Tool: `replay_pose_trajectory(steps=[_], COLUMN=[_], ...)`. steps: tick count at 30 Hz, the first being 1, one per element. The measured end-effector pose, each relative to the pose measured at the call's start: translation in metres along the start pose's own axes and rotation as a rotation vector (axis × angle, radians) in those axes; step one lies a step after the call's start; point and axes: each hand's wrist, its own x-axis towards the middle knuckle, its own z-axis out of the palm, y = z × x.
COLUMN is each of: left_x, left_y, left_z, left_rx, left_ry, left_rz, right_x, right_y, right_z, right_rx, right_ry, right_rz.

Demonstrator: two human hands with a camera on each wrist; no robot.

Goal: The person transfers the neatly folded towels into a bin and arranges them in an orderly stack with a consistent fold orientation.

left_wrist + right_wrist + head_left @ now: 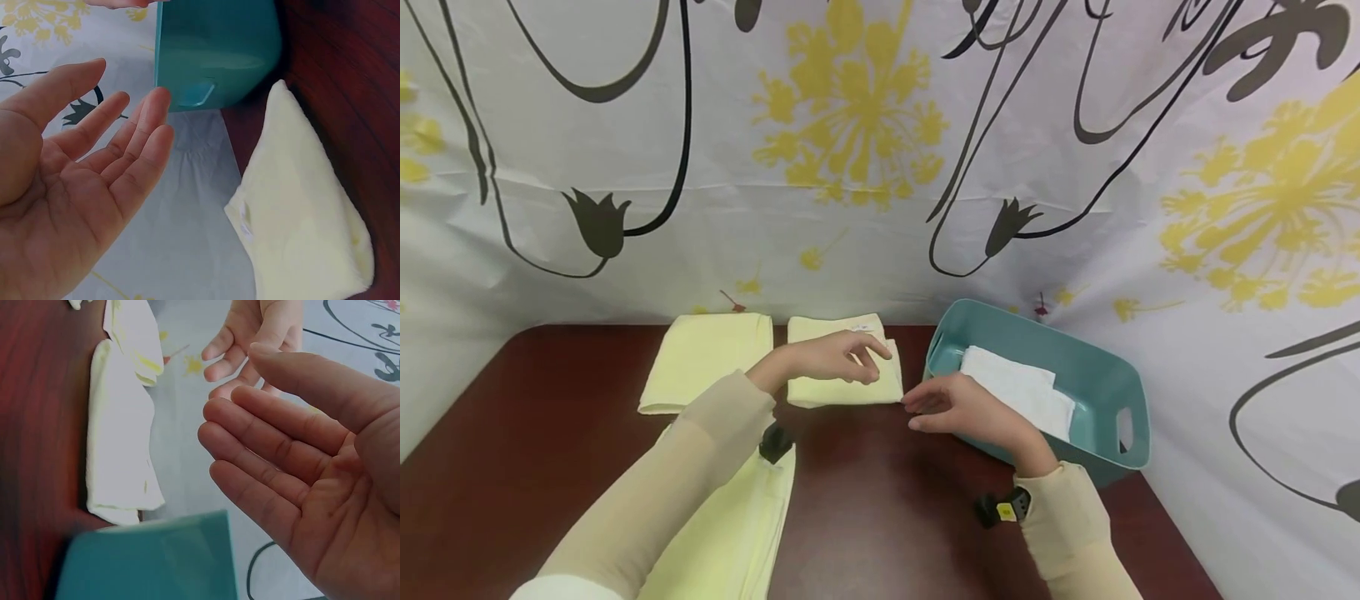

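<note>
Over the dark red table (865, 517), our left hand (831, 357) hangs above or just before the small folded yellow cloth (850, 393), nearer to it than our right hand (966, 408), whose fingertips point left toward that cloth. On both hands our fingers are relaxed, thumbs well apart from them, holding nothing. Beyond our right hand, the white cloth (1015, 387) lies inside the teal basket (1097, 392), whose long axis slants from back left to near right.
</note>
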Motion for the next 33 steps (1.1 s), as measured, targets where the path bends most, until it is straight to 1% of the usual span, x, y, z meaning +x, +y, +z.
replay_pose_trajectory(steps=[5,10,16,19,26,33], left_x=[-0.01,-0.02,-0.034,-0.039,-0.054,-0.069], left_y=[-0.004,-0.011,-0.019,-0.023,-0.033,-0.039], left_z=[0.002,0.005,0.01,0.011,0.014,0.016], left_rx=[0.003,0.004,0.016,-0.001,-0.056,-0.066], left_ry=[0.003,0.017,0.034,0.034,0.04,0.068], left_rz=[-0.005,-0.018,-0.026,-0.026,-0.061,-0.088], right_x=[0.002,0.006,0.009,0.009,0.012,0.017], right_y=[0.001,0.001,-0.001,-0.002,-0.002,0.001], right_z=[0.011,0.022,0.033,0.037,0.048,0.059], right_rx=[0.049,0.055,0.071,0.07,0.084,0.083], right_ry=[-0.021,-0.033,-0.048,-0.053,-0.074,-0.091], right_rz=[0.002,-0.018,-0.012,-0.003,-0.006,-0.017])
